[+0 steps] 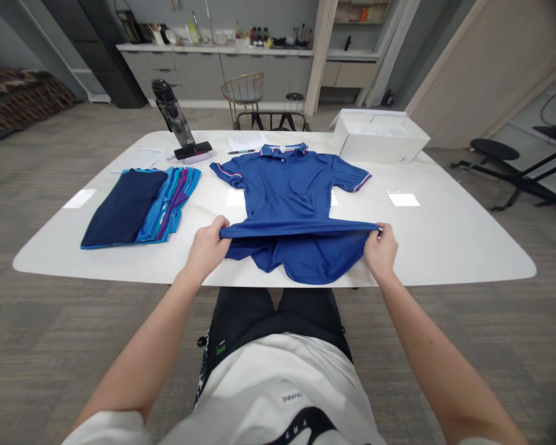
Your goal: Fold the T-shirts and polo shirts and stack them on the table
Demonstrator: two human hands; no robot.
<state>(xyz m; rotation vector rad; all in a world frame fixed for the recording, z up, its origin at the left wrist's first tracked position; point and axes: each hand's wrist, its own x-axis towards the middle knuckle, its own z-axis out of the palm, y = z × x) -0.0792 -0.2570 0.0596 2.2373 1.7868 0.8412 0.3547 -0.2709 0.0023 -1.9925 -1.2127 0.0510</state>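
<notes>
A blue polo shirt (290, 185) with red and white trim on collar and cuffs lies on the white table, its collar pointing away from me. My left hand (209, 246) is closed on the left edge of the shirt's lower part. On the opposite edge, my right hand (380, 248) pinches the same fabric. Between both hands the cloth is pulled taut and raised a little, with the hem hanging in loose waves towards the table's near edge. Left of my left hand sits a stack of folded shirts (125, 207), navy on top, with blue and purple ones showing.
A handheld vacuum (178, 120) stands on the white table (449, 247) at the back left. A pen (241, 151) and printed papers (248, 141) lie behind the shirt. At the back right is an open white box (382, 137). A gold-framed chair (243, 93) stands beyond the table.
</notes>
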